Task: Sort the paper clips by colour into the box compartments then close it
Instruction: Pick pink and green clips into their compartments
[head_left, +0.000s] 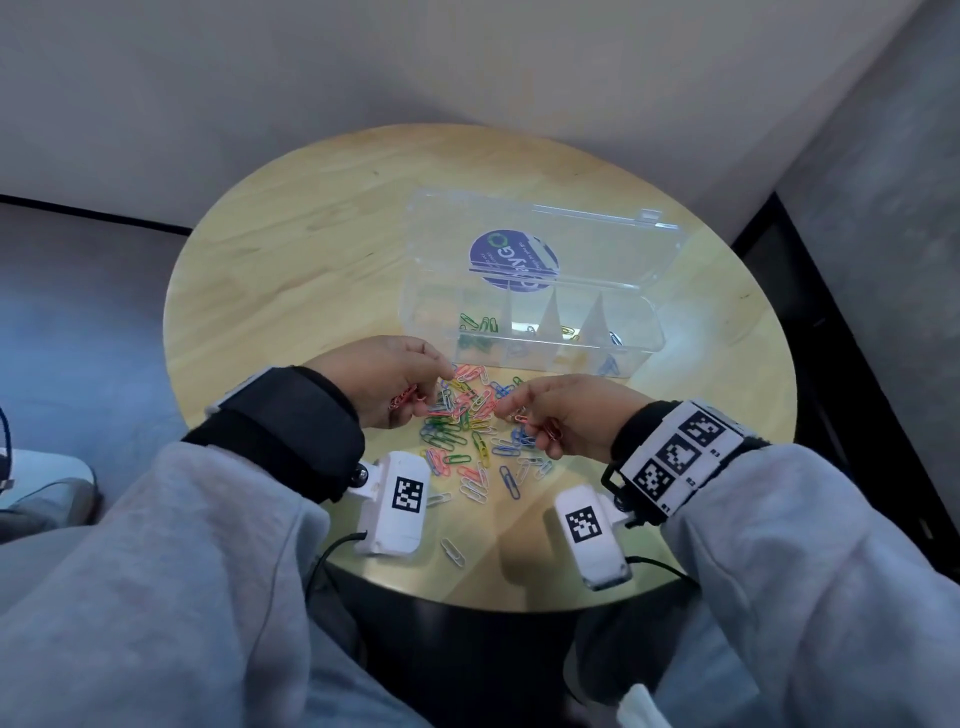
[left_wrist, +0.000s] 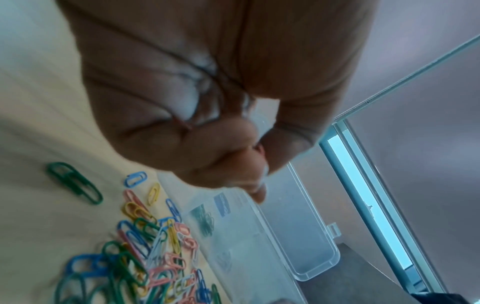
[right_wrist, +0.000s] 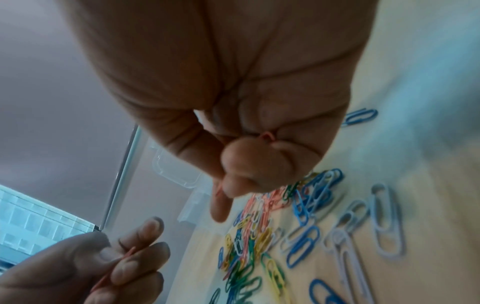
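Holding red clips (head_left: 407, 399) in curled fingers (head_left: 415, 382), both hands

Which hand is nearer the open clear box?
Left. The left hand sits just short of the clear box at its front-left corner; the right hand hangs further back over the clip pile.

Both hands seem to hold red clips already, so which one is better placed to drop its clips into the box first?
Probably the left hand: it holds red clips nearer the box; the right hand sits lower, over the pile.
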